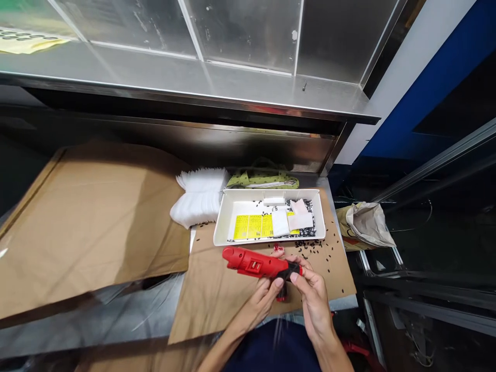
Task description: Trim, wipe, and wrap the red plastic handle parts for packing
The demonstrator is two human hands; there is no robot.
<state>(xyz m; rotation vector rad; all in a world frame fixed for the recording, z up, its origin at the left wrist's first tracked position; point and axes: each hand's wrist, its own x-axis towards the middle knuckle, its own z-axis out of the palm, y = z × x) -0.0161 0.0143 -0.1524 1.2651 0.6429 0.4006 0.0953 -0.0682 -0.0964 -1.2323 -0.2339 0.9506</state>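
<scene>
Both my hands hold a red gun-shaped tool (251, 262) with a black rear part, low in the head view, just in front of a white tray (225, 222). My left hand (260, 305) grips it from below, thumb up against the body. My right hand (313, 297) pinches the black rear end with curled fingers. The tool's nose points left. The tray holds yellow labels (253, 226), white slips (289, 219) and several small black pieces.
Brown cardboard sheets (89, 222) cover the steel bench. A stack of white pieces (197, 199) and a green pouch (263, 180) lie behind the tray. Black bits (321, 253) are scattered on the cardboard. A crumpled paper bag (364, 225) sits right. A steel shelf (186, 77) overhangs.
</scene>
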